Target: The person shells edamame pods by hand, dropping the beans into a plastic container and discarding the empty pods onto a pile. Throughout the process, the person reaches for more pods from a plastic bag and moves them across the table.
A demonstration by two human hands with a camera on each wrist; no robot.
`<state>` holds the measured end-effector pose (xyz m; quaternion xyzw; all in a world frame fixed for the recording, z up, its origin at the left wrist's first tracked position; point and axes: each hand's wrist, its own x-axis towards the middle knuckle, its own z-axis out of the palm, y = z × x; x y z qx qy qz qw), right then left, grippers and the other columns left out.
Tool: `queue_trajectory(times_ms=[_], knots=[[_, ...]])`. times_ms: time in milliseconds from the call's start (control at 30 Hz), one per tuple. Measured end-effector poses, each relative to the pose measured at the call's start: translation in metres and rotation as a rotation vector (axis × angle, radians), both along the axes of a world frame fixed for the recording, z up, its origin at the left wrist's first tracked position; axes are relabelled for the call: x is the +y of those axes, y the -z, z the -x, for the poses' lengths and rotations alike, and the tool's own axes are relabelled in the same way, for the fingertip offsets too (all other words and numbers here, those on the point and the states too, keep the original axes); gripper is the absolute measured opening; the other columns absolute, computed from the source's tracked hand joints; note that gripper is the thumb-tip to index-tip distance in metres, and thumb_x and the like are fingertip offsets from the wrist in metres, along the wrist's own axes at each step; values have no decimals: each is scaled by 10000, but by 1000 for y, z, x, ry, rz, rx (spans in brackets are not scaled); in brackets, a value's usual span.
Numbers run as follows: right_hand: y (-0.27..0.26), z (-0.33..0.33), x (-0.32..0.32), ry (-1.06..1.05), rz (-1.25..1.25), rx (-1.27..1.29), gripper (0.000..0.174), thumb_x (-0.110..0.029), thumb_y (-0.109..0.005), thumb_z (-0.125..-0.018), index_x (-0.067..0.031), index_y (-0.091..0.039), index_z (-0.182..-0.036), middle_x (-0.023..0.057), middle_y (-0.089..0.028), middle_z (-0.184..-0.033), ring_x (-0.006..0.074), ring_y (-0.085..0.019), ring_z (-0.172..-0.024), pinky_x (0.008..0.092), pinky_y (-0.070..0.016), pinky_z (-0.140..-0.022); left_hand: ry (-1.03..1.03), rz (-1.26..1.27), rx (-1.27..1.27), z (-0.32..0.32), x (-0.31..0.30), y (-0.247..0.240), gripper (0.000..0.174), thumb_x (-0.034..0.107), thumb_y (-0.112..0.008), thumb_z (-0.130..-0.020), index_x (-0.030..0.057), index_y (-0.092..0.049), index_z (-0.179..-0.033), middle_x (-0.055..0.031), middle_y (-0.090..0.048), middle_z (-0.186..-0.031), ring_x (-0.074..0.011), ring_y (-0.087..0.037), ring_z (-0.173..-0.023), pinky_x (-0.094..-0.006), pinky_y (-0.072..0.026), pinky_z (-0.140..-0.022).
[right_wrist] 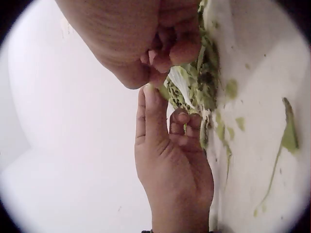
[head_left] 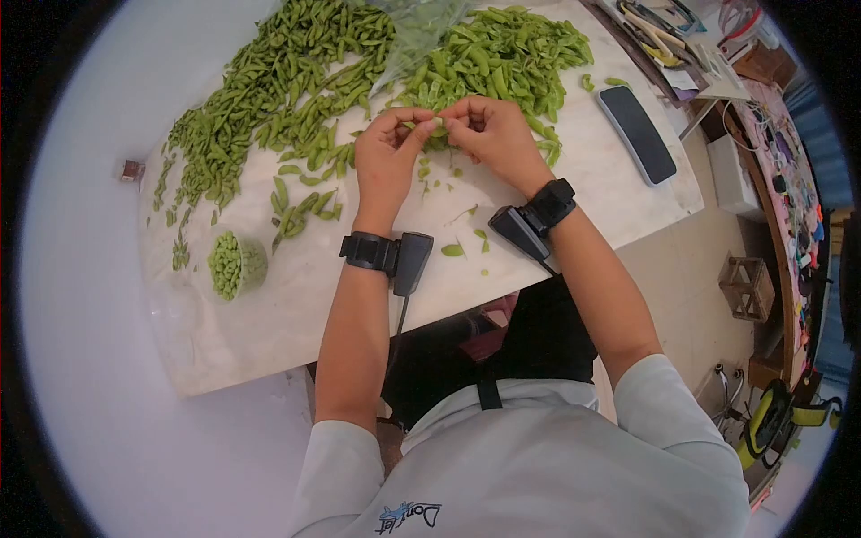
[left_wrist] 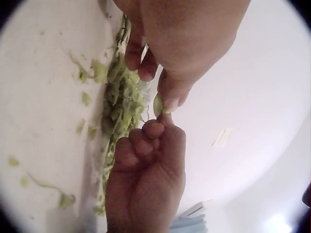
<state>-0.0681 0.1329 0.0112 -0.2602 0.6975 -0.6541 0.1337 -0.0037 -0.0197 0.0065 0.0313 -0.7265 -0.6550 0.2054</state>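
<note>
In front of the heaps on the table, both hands meet fingertip to fingertip at a small green edamame pod (left_wrist: 157,104). The left hand (head_left: 387,161) pinches it between thumb and forefinger. From the other side the right hand (head_left: 502,139) pinches it too, its remaining fingers curled. Most of the pod is hidden by the fingers. Beyond the hands, a heap of darker whole pods (head_left: 300,54) spreads to the left, and a heap of brighter green shells (head_left: 516,54) lies to the right. A clear cup (head_left: 257,264) holding shelled green beans stands at the left.
A clear plastic bag (head_left: 414,40) lies between the heaps. To the right is a phone (head_left: 637,134) on the white table (head_left: 305,332). Loose pods (head_left: 300,215) and shell scraps (head_left: 453,250) lie nearer the person. Tools (head_left: 659,40) sit at the far right.
</note>
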Motion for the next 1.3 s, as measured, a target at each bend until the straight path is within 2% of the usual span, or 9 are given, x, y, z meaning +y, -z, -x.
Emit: queue_trajectory(times_ms=[167, 267, 467, 667, 767, 867, 1067, 1167, 1300], knots=[[4, 1, -2, -19, 42, -68, 189, -164, -591, -872, 18, -615, -916, 4, -582, -659, 58, -514, -495, 221, -412, -440, -42, 83, 66, 1, 1, -1, 106, 44, -671, -822, -13, -671, -911, -10, -611, -826, -54, -503, -648, -196, -417, -579], [2, -1, -2, -52, 69, -151, 179, -155, -576, -879, 21, -603, -895, 9, -577, -658, 62, -517, -495, 216, -416, -439, 6, 16, -21, -2, 1, -4, 132, 38, -663, -823, -4, -675, -947, -25, -605, -843, -66, -514, -660, -209, -428, -585], [0, 1, 1, -176, 159, -291, 173, -157, -537, -901, 2, -591, -859, -9, -527, -615, 62, -499, -481, 208, -420, -446, 80, 228, 69, -3, 2, -8, 178, 13, -621, -830, 42, -680, -996, -34, -610, -869, -94, -534, -687, -217, -437, -595], [-1, 4, 5, -210, 225, -444, 193, -175, -533, -912, -15, -580, -814, -9, -522, -614, 72, -500, -476, 207, -437, -465, 48, 398, 142, -4, 7, -15, 130, 15, -593, -849, 23, -646, -967, -35, -621, -865, -94, -538, -687, -224, -437, -603], [-6, 1, 4, -122, 192, -430, 153, -174, -550, -898, -30, -570, -851, -19, -515, -635, 52, -478, -508, 197, -419, -472, -1, 292, 82, -2, 2, -4, 96, 65, -585, -890, 26, -592, -978, -3, -565, -797, -51, -488, -645, -195, -407, -575], [-3, 2, 5, -70, 228, -418, 148, -169, -553, -899, -24, -575, -918, -9, -544, -665, 57, -498, -516, 200, -432, -476, 8, 120, 69, -1, -1, 0, 117, 92, -580, -904, 38, -573, -1008, 6, -546, -767, -41, -476, -636, -195, -397, -565], [-6, 0, 4, -92, 220, -444, 133, -147, -550, -900, -26, -572, -951, 6, -579, -704, 64, -530, -539, 204, -451, -487, 88, 117, 55, -1, 0, 2, 155, 102, -600, -897, 36, -596, -1038, 0, -551, -823, -48, -490, -687, -191, -406, -599], [-5, 1, 3, -103, 255, -467, 127, -142, -548, -902, -27, -572, -951, 5, -576, -709, 64, -531, -544, 206, -453, -495, 117, 226, 89, -2, -2, -2, 166, 95, -617, -883, 23, -623, -1033, -10, -567, -891, -60, -512, -725, -192, -419, -629], [1, 4, 3, -105, 260, -451, 160, -153, -549, -903, 0, -560, -949, 26, -585, -731, 89, -557, -557, 229, -487, -510, 140, 209, 48, -3, 0, -3, 164, 69, -640, -859, 12, -640, -1013, -16, -583, -934, -68, -534, -747, -200, -433, -639]])
